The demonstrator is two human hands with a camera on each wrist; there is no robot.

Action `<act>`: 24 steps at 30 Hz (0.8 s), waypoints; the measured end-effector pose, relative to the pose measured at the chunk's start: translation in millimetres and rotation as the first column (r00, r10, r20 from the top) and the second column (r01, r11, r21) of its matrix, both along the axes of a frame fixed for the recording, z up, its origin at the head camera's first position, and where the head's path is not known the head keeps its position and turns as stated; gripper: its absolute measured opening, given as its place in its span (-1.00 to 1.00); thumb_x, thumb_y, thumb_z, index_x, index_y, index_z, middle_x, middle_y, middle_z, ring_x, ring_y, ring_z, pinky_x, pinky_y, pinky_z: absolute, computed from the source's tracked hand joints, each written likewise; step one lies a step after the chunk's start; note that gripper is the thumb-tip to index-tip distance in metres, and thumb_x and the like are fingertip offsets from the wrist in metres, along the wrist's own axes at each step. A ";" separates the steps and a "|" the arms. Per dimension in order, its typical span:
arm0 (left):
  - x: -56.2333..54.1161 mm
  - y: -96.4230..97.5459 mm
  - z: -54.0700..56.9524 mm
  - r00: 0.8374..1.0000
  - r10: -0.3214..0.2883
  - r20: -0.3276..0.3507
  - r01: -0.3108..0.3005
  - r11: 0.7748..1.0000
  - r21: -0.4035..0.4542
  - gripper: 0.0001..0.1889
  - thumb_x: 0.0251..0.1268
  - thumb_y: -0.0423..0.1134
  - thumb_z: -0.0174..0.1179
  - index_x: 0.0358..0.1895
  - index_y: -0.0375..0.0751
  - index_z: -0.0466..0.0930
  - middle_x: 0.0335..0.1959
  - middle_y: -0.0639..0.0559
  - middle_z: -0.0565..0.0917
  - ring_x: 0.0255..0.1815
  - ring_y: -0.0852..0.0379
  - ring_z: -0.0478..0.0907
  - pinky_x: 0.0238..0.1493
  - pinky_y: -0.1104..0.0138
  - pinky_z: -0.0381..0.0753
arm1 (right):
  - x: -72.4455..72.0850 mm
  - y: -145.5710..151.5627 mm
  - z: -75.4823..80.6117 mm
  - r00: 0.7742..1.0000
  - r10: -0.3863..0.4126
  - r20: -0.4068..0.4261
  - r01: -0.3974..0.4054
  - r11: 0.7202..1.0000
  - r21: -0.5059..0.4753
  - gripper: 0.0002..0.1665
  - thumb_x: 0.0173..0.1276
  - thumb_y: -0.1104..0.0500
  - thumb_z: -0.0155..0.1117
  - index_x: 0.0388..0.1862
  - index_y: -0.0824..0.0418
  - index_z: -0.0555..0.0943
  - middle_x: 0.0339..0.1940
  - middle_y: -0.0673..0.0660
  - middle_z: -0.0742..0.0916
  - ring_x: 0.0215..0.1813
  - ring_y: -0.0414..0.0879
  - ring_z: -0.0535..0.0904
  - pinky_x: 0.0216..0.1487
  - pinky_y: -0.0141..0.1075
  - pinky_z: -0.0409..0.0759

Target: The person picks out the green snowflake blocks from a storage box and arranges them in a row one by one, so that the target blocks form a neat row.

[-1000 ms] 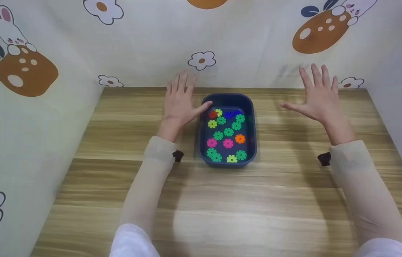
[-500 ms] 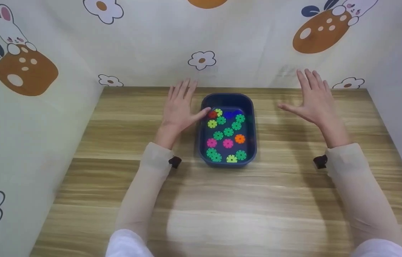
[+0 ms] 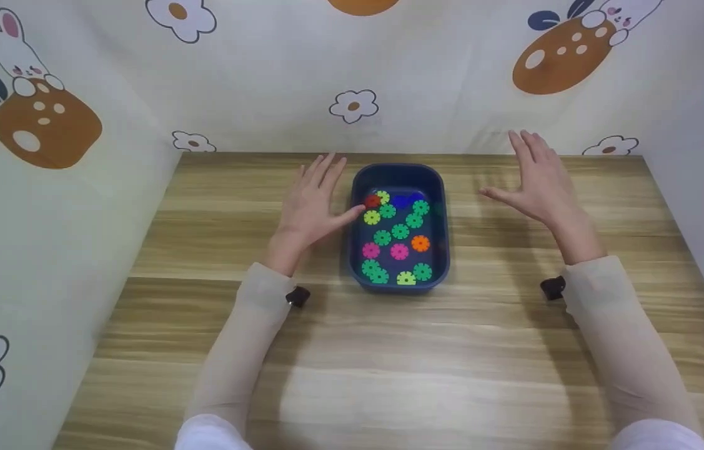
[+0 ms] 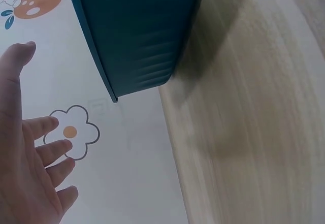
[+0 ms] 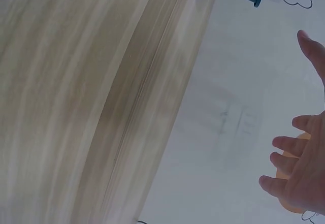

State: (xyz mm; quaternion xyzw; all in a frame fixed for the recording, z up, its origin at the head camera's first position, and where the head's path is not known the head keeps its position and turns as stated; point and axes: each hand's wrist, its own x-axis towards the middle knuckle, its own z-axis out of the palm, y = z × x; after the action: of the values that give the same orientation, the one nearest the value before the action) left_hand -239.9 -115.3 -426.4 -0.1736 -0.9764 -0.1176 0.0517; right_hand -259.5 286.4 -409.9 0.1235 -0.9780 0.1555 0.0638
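A dark blue rectangular bin [image 3: 398, 290] stands on the wooden table, with several small notched plastic discs lying in it: green, yellow, pink, blue, a red one [image 3: 372, 201] and an orange one [image 3: 420, 243]. Left of the bin hovers my left hand [image 3: 311, 206], fingers extended, its thumb overlapping the bin's left rim in the head view. The left wrist view shows this hand apart from the bin's outer wall [image 4: 137, 36]. My right hand [image 3: 542, 187] is raised well to the right of the bin, thumb spread from its fingers. Both hands hold nothing.
The wooden table [image 3: 389, 369] stretches out in front of the bin. A pale cloth backdrop [image 3: 264, 75] with printed flowers, oranges and rabbits rises behind and at the left. A small black device [image 3: 297, 296] is strapped at the left wrist, another [image 3: 553, 288] at the right.
Both hands have drawn back toward the person, the left shifting slightly left at the wrist and the right moving left. The bin and its discs stay where they were.
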 end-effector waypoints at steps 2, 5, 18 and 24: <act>2.5 -1.4 -2.0 1.000 -0.010 0.002 0.009 1.000 0.009 -0.02 0.26 0.50 -0.09 0.62 0.01 -0.03 0.65 -0.06 0.03 0.67 -0.06 -0.08 0.67 -0.01 -0.14 | 0.4 -1.8 -0.7 1.000 0.002 0.006 -0.002 1.000 -0.010 0.30 0.16 -0.36 0.38 0.64 0.19 -0.03 0.60 0.38 0.18 0.61 0.34 0.01 0.57 0.26 0.03; 6.7 -3.2 -5.1 1.000 -0.022 0.014 0.021 0.999 0.037 -0.02 0.25 0.49 -0.05 0.62 0.01 -0.02 0.65 -0.05 0.02 0.67 -0.06 -0.07 0.66 0.01 -0.13 | 0.7 -4.4 -2.0 1.000 0.001 0.020 -0.001 1.000 -0.021 0.31 0.16 -0.39 0.36 0.64 0.18 -0.04 0.61 0.36 0.17 0.62 0.33 0.01 0.58 0.24 0.03; 21.9 -10.8 -10.6 0.989 -0.059 0.133 0.046 0.994 0.099 0.00 0.20 0.49 0.05 0.62 0.11 -0.03 0.65 -0.01 0.04 0.66 -0.07 -0.04 0.64 -0.07 -0.05 | 3.2 -23.1 -6.5 0.998 0.019 0.055 -0.013 0.994 -0.112 0.30 0.16 -0.43 0.34 0.65 0.09 -0.04 0.62 0.29 0.18 0.62 0.25 0.06 0.55 0.26 0.12; 26.7 -17.3 -12.5 0.975 -0.098 0.199 0.068 0.986 0.150 0.00 0.17 0.48 0.10 0.62 0.22 -0.05 0.66 0.06 -0.01 0.66 -0.12 -0.04 0.57 -0.20 0.07 | 6.2 -33.5 -6.6 0.997 0.036 0.064 -0.027 0.989 -0.145 0.30 0.15 -0.48 0.31 0.65 0.07 -0.03 0.63 0.25 0.18 0.63 0.22 0.07 0.53 0.25 0.16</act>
State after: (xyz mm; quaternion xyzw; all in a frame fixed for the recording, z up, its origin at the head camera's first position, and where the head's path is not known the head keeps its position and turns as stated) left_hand -213.1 -132.5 -438.8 -0.1972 -0.9575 -0.2062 -0.0422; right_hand -253.3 252.9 -416.5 0.1288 -0.9637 0.2307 0.0376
